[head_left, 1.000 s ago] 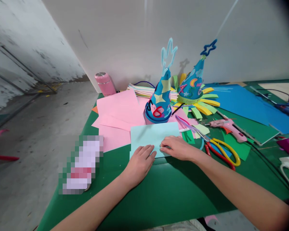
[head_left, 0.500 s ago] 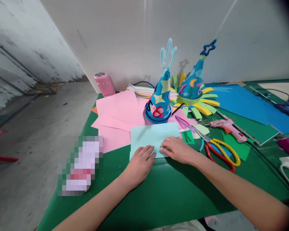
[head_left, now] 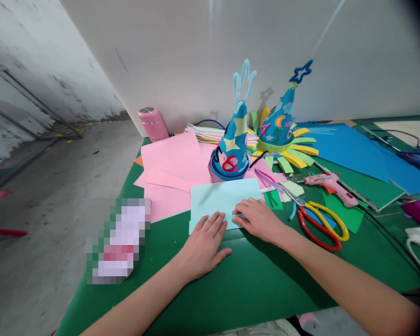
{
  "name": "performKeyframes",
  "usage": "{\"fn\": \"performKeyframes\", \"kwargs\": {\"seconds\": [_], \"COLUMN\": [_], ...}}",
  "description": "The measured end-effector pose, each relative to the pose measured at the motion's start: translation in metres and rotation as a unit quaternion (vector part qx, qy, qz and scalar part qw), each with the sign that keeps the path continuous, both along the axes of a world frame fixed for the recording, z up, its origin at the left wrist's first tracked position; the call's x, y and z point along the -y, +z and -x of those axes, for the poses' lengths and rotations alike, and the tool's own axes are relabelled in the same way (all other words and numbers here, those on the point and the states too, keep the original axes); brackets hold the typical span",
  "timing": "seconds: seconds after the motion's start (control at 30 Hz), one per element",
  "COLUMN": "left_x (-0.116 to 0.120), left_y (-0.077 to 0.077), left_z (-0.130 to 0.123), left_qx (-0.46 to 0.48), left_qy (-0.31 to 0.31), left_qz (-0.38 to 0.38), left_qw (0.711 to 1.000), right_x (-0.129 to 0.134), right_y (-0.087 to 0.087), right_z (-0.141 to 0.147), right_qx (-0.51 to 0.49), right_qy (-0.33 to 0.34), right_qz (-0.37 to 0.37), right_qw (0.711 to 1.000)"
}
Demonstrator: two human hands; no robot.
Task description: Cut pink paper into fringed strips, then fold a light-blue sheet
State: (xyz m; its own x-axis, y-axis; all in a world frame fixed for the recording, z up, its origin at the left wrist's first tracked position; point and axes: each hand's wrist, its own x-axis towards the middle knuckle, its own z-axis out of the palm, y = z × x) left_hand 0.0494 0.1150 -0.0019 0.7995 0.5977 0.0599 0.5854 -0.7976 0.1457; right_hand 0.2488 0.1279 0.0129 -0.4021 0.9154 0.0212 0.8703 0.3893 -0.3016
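Note:
A light blue sheet of paper lies on the green table in front of me, with a narrow folded strip along its near edge. My left hand rests flat, its fingertips on the paper's near edge and its thumb spread out over the table. On the right part of that edge my right hand has its fingers curled, thumb and forefinger close together against the paper. Just behind the sheet stands a blue cone hat with stars, numbers and a light blue pipe-cleaner shape on top.
Red-and-yellow-handled scissors and a pink glue gun lie to the right. Pink paper spreads at the left, near a pink bottle. A second cone hat and blue sheets are behind. A blurred-out object lies at the left edge.
My left thumb has swung out from beside the fingers onto the table, and the left hand has shifted slightly toward me. My right hand stays almost in place on the paper.

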Motion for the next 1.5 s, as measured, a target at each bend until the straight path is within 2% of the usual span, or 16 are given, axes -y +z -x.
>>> {"fn": "performKeyframes", "kwargs": {"seconds": [0.17, 0.33, 0.47, 0.63, 0.73, 0.8, 0.87, 0.97, 1.07, 1.17, 1.37, 1.5], "left_x": [0.003, 0.002, 0.001, -0.005, -0.008, -0.007, -0.004, 0.007, 0.02, 0.028, 0.036, 0.041], "left_y": [0.0, 0.001, 0.002, 0.002, 0.007, 0.012, 0.016, 0.017, 0.011, 0.001, -0.003, -0.002], "left_z": [0.003, 0.001, 0.006, 0.037, 0.058, 0.063, 0.058, 0.033, 0.005, -0.013, -0.017, -0.01], "left_qx": [-0.018, -0.024, -0.031, -0.052, -0.056, -0.049, -0.033, -0.012, -0.005, -0.009, -0.024, -0.023], "left_qy": [0.004, 0.003, -0.003, 0.026, 0.07, 0.101, 0.109, 0.066, 0.026, 0.052, 0.097, 0.124], "left_qz": [0.014, 0.017, 0.0, -0.042, -0.06, -0.074, -0.085, -0.075, -0.043, -0.024, -0.015, -0.046], "left_qw": [1.0, 1.0, 1.0, 0.997, 0.994, 0.991, 0.99, 0.995, 0.999, 0.998, 0.995, 0.991], "right_x": [0.019, 0.049, 0.056, 0.055, 0.055, 0.055, 0.056, 0.056, 0.057, 0.057, 0.056, 0.056], "right_y": [0.003, -0.004, -0.01, -0.011, -0.011, -0.011, -0.011, -0.011, -0.012, -0.013, -0.012, -0.012], "right_z": [0.004, 0.012, 0.013, 0.012, 0.012, 0.012, 0.012, 0.013, 0.013, 0.013, 0.012, 0.013], "right_qx": [-0.02, -0.037, -0.043, -0.051, -0.055, -0.055, -0.055, -0.052, -0.05, -0.049, -0.045, -0.043], "right_qy": [-0.033, 0.003, 0.004, 0.001, 0.001, 0.002, 0.002, 0.003, 0.004, 0.003, 0.003, 0.001], "right_qz": [-0.051, -0.048, -0.045, -0.049, -0.052, -0.053, -0.055, -0.059, -0.06, -0.061, -0.062, -0.066], "right_qw": [0.998, 0.998, 0.998, 0.997, 0.997, 0.997, 0.997, 0.997, 0.997, 0.997, 0.997, 0.997]}}
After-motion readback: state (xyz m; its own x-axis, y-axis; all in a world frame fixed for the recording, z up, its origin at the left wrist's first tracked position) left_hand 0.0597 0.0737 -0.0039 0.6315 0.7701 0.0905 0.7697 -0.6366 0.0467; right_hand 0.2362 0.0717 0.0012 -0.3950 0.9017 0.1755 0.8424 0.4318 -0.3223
